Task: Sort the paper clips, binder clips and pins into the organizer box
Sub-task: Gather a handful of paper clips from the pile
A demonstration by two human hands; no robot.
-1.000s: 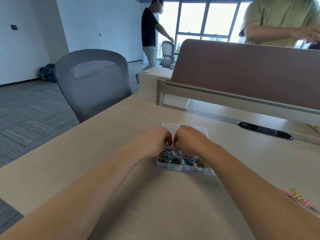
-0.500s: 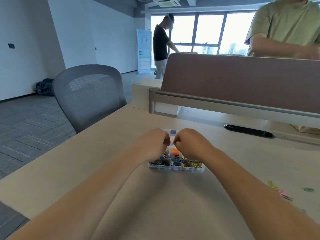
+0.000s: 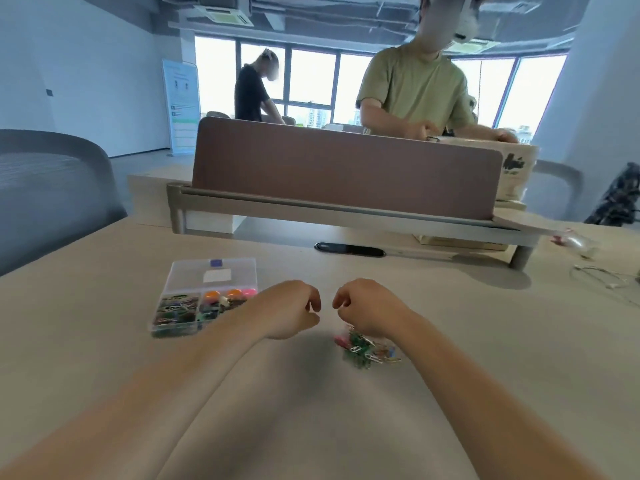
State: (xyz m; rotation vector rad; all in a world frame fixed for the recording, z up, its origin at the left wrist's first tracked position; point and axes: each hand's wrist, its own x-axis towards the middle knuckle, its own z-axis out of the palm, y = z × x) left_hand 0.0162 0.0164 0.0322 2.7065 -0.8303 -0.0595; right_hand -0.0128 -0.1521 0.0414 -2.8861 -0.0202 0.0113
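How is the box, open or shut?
Open: the box has its lid laid back flat on the desk, contents showing.

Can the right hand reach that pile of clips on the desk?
Probably yes. The right hand is just above the clips, maybe touching the top ones, and nothing lies between them. The left hand and the box are off to the side, out of its way.

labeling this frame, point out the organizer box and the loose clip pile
organizer box [image 3: 169,330], head view, front wall near its left corner
loose clip pile [image 3: 367,351], head view, middle of the heap
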